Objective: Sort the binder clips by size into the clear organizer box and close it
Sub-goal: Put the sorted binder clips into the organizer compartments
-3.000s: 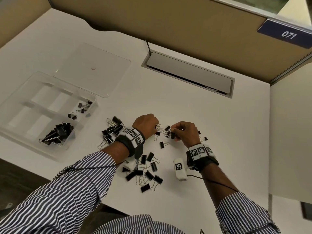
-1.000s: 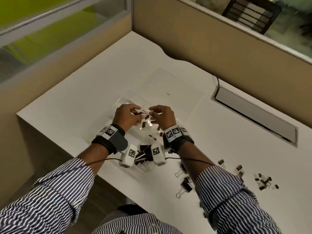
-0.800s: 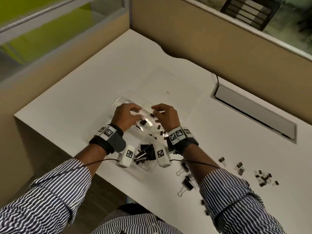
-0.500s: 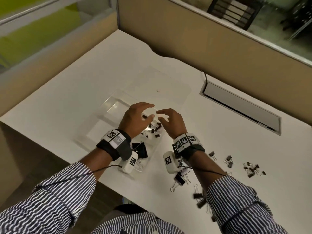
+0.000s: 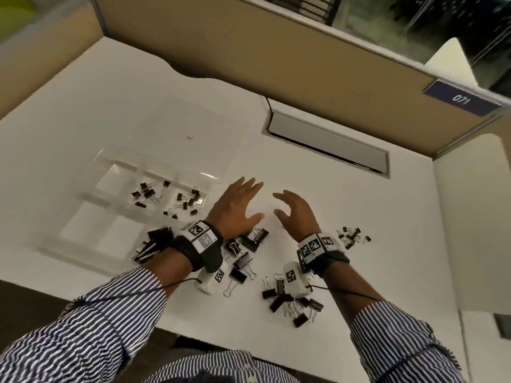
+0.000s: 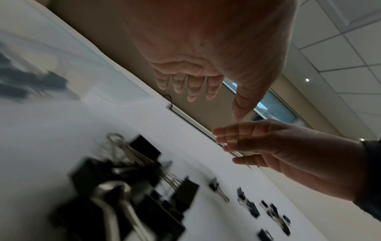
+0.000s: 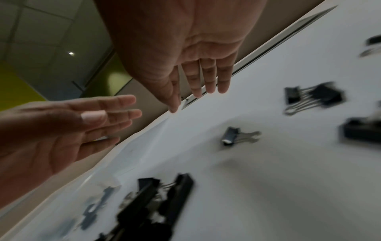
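Even indoor light fell from ceiling spots. The head view bent at its edges; both wrist views were dim, with motion-smeared binder clips (image 6: 132, 179) nearby.

A white desk (image 5: 414, 230) meets tan partitions (image 5: 276, 64). A grey cable hatch (image 5: 329, 143) is set into it. A blue "071" sign (image 5: 461, 99) sits on the partition.

Clear organizer box (image 5: 91, 172) open, small black clips (image 5: 146, 193) inside, rest (image 5: 287, 299) loose beside it.
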Tool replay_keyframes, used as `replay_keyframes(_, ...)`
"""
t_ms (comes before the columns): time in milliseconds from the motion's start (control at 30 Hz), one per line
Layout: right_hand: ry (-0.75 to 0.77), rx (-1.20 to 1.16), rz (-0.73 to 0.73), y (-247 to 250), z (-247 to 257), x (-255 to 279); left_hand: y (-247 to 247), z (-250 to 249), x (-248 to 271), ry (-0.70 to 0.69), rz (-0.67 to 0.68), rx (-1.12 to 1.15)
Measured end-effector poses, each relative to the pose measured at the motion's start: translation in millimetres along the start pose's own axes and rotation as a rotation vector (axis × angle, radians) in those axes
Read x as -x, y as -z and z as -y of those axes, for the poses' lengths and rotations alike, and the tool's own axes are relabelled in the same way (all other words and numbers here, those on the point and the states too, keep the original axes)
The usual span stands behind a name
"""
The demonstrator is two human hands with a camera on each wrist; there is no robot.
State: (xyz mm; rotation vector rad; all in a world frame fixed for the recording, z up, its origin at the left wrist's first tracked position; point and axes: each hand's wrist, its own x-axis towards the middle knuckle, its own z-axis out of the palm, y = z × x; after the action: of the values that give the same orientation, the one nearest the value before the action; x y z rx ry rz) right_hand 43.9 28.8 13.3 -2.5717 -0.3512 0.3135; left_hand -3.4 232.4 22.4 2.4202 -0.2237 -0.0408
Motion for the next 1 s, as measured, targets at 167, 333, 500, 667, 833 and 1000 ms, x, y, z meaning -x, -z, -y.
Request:
replay_keyframes(167, -0.069, 0.03, -0.004, 17.0, -64.7, 14.8, -43.1, -29.8, -19.3, -0.01, 0.129, -0.086)
replay_keyframes(333, -0.119, 0.048, -0.013, 26.0, -105.3, 19.7, -86.1, -50.1, -28.8, 0.002, 0.196, -0.145)
replay_keyframes(500, -0.066, 0.124, 0.052, 23.4, -118.6, 14.6, -115.0, -52.6, -37.9, 0.102, 0.222, -0.193)
replay_keyframes(667, -0.006, 0.118, 0.03, 25.9, -122.9, 9.9, -120.3, -54.5, -49.6, 0.017, 0.129, -0.323)
replay_keyframes(833, 0.03, -0.062, 0.013, 42.1, -137.2, 10.6, -120.8, -59.0, -53.2, 0.044, 0.118, -0.433)
replay_keyframes(1000, 0.16, -0.012, 0.132, 49.0, -152.5, 24.8, -121.7, -65.5, -47.8, 0.133, 0.089, -0.46)
